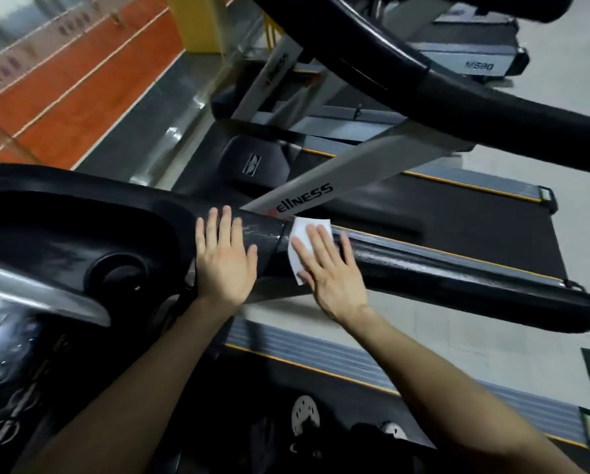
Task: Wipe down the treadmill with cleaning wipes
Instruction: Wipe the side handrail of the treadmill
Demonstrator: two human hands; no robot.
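Observation:
A black padded treadmill handrail (457, 271) runs from the console out to the right. My right hand (331, 268) lies flat on it, fingers spread, pressing a white cleaning wipe (303, 241) against the rail near its joint with the console. Most of the wipe shows above and left of my fingers. My left hand (225, 258) rests flat and empty on the black rail collar just left of the wipe, fingers apart. The rail surface to the right of the wipe shines wet.
The black console (64, 234) with a round cup holder (119, 275) fills the left. A grey upright marked "Wellness" (321, 189) slopes away behind the rail. The treadmill belt (475, 220) and a second treadmill's handrail (492, 104) lie beyond. My shoes (305, 415) stand on the deck below.

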